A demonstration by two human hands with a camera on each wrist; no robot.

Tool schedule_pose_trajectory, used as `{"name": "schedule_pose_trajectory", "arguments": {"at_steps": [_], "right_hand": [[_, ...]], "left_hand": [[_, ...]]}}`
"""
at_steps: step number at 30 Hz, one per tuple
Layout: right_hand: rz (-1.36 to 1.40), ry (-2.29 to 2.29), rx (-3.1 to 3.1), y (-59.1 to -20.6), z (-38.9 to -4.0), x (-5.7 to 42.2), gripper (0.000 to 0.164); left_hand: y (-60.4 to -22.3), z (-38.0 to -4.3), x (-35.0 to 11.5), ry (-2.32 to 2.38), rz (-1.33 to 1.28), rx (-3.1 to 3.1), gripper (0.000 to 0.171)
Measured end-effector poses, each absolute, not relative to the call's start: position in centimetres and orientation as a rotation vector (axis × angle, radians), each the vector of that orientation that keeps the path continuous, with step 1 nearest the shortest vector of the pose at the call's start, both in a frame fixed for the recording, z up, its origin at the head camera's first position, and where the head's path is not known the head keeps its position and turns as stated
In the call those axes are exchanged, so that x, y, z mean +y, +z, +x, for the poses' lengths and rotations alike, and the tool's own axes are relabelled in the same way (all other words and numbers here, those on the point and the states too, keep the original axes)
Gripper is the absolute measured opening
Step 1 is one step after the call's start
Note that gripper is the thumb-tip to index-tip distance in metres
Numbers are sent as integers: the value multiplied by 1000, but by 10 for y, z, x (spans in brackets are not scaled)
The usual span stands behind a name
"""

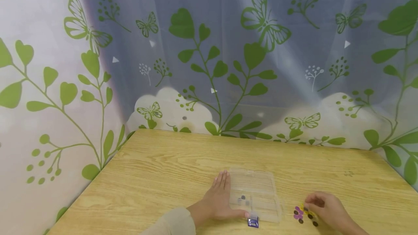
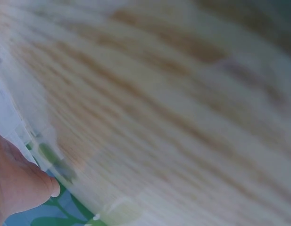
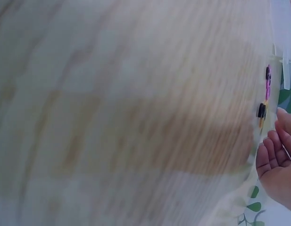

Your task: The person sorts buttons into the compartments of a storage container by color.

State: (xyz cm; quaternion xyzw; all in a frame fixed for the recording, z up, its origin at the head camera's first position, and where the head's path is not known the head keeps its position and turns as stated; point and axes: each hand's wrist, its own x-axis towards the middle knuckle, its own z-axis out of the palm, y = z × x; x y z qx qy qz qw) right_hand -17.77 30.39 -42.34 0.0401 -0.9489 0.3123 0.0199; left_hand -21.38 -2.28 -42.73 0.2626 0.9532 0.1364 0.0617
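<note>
A clear plastic divided box (image 1: 266,204) lies on the table with its lid side toward the back. My left hand (image 1: 219,200) rests along its left edge, fingers straight and thumb stretched across the front by a blue-and-white label (image 1: 253,222). One small dark piece (image 1: 243,197) shows in a left compartment. To the right of the box lies a cluster of small round purple pieces (image 1: 298,213), yellow ones and dark ones (image 1: 315,223). Over its right side my right hand (image 1: 328,207) has curled fingers, thumb and index tips together at the pieces; I cannot tell whether they pinch one.
The wooden table (image 1: 156,162) reaches back to a printed curtain (image 1: 209,64) with green leaves and butterflies. Another curtain panel (image 1: 42,119) hangs along the left edge. Past the right hand, a faint grey mark (image 1: 348,173) shows on the tabletop.
</note>
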Motion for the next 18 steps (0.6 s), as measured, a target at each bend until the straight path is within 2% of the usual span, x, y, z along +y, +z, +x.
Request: {"name": "schedule_pose_trajectory", "arguments": {"at_steps": [18], "right_hand": [[258,1053,-2998,-428,-178,311,12]], "left_hand": [[-428,-213,-22,397,796,2897,118]]}}
